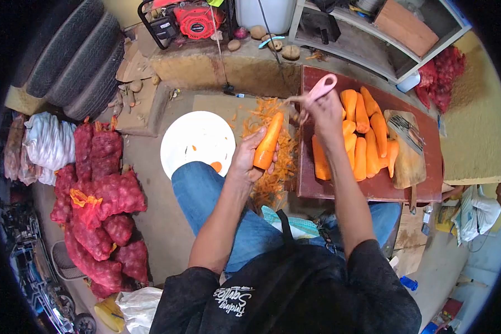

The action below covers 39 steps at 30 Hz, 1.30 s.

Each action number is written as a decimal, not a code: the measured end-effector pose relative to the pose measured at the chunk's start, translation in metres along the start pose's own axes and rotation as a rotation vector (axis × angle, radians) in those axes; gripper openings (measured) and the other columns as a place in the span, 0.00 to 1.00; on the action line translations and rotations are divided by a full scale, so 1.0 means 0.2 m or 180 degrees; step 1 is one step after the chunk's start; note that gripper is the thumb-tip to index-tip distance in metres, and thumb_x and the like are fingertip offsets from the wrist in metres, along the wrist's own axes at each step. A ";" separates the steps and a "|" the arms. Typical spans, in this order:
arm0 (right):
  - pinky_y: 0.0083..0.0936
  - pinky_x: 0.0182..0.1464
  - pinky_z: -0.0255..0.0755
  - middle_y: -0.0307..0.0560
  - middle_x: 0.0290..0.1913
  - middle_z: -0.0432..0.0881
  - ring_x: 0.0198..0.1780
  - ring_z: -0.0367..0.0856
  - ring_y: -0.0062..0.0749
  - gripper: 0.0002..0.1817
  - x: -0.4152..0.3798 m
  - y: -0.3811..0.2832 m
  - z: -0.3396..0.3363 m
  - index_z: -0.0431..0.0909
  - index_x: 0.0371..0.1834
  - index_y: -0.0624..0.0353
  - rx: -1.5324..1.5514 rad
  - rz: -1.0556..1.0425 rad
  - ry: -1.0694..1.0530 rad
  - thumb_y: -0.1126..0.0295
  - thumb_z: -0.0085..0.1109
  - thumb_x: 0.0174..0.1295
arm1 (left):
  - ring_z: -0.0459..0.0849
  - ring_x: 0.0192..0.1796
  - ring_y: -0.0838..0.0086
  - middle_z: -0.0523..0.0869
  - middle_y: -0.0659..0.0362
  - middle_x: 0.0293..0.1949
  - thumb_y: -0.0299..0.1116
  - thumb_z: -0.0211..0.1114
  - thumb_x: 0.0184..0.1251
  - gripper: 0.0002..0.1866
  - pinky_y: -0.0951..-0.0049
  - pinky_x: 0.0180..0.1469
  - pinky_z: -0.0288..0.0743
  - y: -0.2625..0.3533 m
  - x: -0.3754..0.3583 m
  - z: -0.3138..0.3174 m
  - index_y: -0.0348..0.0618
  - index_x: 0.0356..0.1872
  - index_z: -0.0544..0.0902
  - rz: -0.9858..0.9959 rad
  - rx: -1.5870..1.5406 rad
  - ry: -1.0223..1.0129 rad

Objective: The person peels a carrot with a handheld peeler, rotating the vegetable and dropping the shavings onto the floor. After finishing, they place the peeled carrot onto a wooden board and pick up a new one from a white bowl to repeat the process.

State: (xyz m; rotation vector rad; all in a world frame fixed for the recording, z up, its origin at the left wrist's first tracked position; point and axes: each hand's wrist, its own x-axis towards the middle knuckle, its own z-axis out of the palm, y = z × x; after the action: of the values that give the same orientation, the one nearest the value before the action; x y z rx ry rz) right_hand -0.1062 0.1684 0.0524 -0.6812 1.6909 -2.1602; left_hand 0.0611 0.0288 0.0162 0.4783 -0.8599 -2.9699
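Observation:
My left hand [246,155] is wrapped round a peeled carrot [269,142], its tip pointing up and away from me. Slightly higher and to the right, my right hand [327,114] grips a peeler with a pink handle [322,87]; its blade is blurred and stands apart from the carrot. Below both hands, a heap of orange peelings [281,181] covers the floor. Several peeled carrots [362,114] lie piled on the reddish-brown table [381,193] to the right. A white round basin [175,129] with a few orange bits sits left of my left hand.
On the table, a wooden board [411,172] carries metal utensils [404,129]. Red mesh sacks of onions [114,195] are stacked at the left, below leaning tires [75,53]. A red generator [197,25] and a metal shelf [367,33] stand at the back.

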 end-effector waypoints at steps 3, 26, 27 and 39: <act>0.22 0.37 0.80 0.45 0.39 0.83 0.36 0.84 0.26 0.17 0.01 -0.10 0.02 0.69 0.52 0.61 0.0426 0.0134 -0.0243 0.78 0.63 0.64 | 0.85 0.23 0.69 0.84 0.53 0.32 0.46 0.53 0.79 0.19 0.70 0.16 0.78 0.02 0.02 0.00 0.41 0.54 0.78 -0.0057 0.0059 0.0122; 0.20 0.32 0.77 0.43 0.38 0.82 0.31 0.81 0.23 0.13 0.04 0.06 0.01 0.68 0.50 0.61 0.0339 0.0002 0.0084 0.78 0.61 0.66 | 0.85 0.25 0.66 0.85 0.52 0.33 0.47 0.53 0.78 0.20 0.67 0.19 0.80 0.00 0.05 -0.09 0.40 0.54 0.77 -0.0218 -0.0091 0.0020; 0.20 0.32 0.77 0.44 0.38 0.82 0.31 0.82 0.23 0.13 0.05 0.02 0.01 0.68 0.50 0.61 0.0315 -0.0008 0.0172 0.78 0.60 0.66 | 0.86 0.26 0.66 0.85 0.52 0.34 0.47 0.54 0.77 0.20 0.67 0.20 0.81 0.01 0.04 -0.07 0.40 0.54 0.77 -0.0200 0.0002 -0.0007; 0.18 0.31 0.76 0.45 0.37 0.82 0.30 0.82 0.24 0.18 -0.39 -0.14 0.09 0.68 0.53 0.62 0.0930 0.0550 -0.0125 0.74 0.65 0.64 | 0.84 0.30 0.67 0.84 0.48 0.38 0.29 0.56 0.49 0.31 0.68 0.18 0.80 0.04 -0.03 0.08 0.26 0.60 0.74 0.0284 0.0112 -0.0141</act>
State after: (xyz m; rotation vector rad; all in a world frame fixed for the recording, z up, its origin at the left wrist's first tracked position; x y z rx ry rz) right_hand -0.0307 0.2012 0.0699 -0.4746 1.3231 -2.1918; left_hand 0.0619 0.0309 0.0359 0.3662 -0.9136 -2.8988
